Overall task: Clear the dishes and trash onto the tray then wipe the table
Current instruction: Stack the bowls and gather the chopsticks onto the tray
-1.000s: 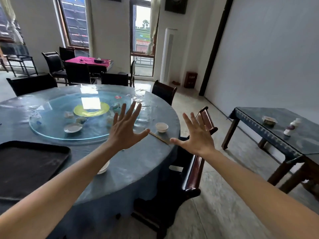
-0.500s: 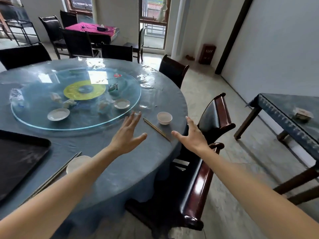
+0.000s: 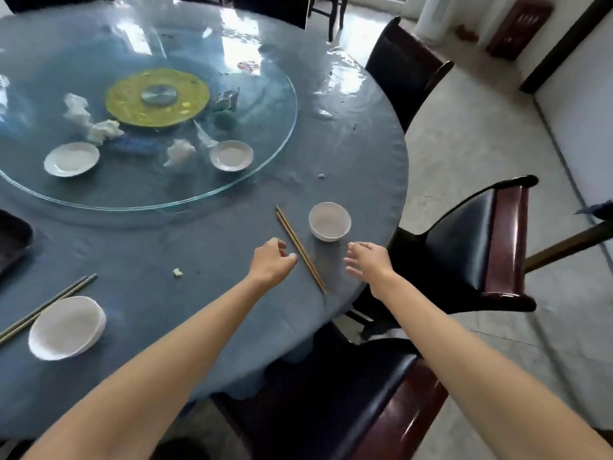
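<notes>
Head view: left hand (image 3: 271, 262) loosely curled, empty, beside the chopsticks (image 3: 300, 249), apparently to pinch them. Right hand (image 3: 368, 260) spread, empty, near the bowl (image 3: 329, 221). Tray (image 3: 13, 242) far left; nothing cleared.

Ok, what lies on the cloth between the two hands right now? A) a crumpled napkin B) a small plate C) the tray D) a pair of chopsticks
D: the pair of chopsticks lies between the left hand and the right hand, neither holding anything.
</notes>
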`<state>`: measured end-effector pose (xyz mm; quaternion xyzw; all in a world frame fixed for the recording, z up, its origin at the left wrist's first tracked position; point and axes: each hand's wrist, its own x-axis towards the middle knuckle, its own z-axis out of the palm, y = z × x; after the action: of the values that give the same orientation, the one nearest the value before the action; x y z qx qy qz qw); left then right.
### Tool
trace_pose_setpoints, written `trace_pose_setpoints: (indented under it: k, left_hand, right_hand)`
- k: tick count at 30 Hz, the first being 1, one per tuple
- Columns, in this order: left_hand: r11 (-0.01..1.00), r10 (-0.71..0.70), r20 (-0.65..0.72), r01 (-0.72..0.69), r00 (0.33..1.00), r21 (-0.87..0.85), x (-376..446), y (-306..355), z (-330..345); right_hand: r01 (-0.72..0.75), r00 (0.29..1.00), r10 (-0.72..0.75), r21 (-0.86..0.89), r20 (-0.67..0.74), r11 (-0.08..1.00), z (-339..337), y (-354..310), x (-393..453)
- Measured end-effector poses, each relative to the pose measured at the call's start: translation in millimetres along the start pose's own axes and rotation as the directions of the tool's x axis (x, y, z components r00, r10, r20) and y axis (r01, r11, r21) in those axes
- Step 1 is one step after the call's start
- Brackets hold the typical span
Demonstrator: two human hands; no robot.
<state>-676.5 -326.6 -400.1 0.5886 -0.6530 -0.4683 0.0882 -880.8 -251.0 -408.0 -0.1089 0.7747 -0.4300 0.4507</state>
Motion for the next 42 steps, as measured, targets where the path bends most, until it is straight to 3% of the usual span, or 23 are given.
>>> trace_pose_setpoints:
  k: [10,17,28,34,42]
  left_hand:
    - [0.945,-0.29,-0.163,0.309,0.943,0.103,81,4,70]
    - [0.912,-0.372,-0.193,0.397,0.908,0.109,83,11,78]
    - [0.895,-0.352,-0.14,0.377,0.925,0.24,74,2,81]
    - [0.9,-0.364,-0.121,0.382,0.923,0.209,58,-19,69]
    - [0.957,-0.282,0.063,0.277,0.957,0.083,25,-71,0]
  right_hand:
    - [-0.086,0.993,0.073,0.143,0.096,0.986,32,6,90]
    - [-0.1,0.994,0.082,0.275,0.078,0.956,46,15,98]
    - [-0.105,0.992,0.077,0.313,0.099,0.944,39,26,64]
    - [-0.104,0.992,0.075,0.315,0.102,0.943,41,31,51]
    - [-0.073,0.99,0.052,0.157,0.13,0.985,54,50,7]
